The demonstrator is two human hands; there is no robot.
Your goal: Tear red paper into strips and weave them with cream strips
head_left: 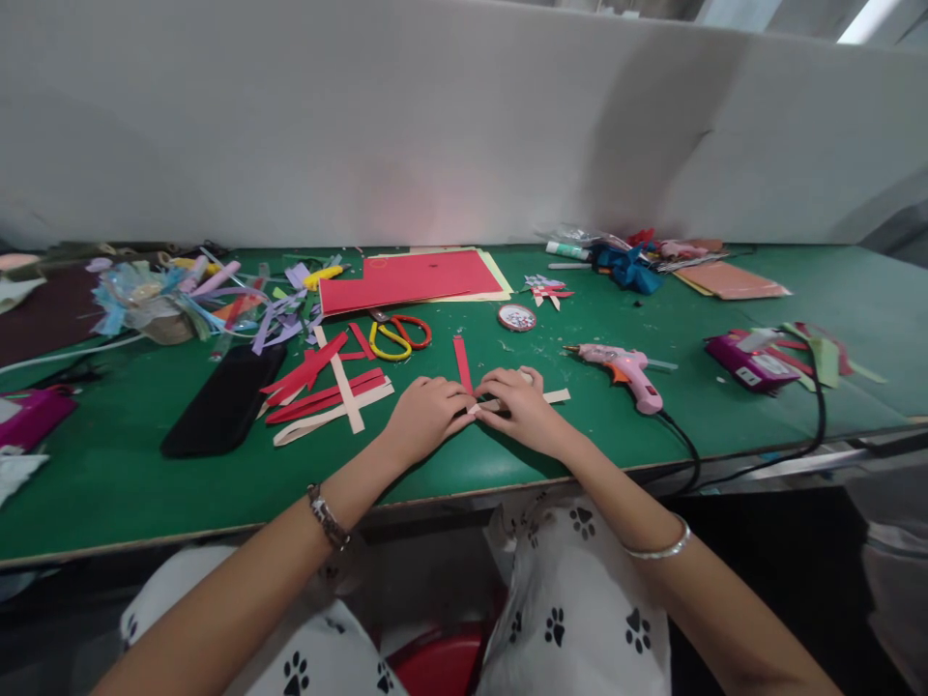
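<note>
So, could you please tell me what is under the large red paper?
Pale yellow paper shows beneath the large red paper, along its right edge. Anything else under there is covered and cannot be seen.

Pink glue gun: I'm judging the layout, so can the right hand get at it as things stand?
Probably yes: only green tabletop and a beige strip lie between the right hand and the pink glue gun, which appears unobstructed.

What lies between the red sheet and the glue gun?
In the head view: the yellow paper under the red sheet, then a round dish before the glue gun.
</note>
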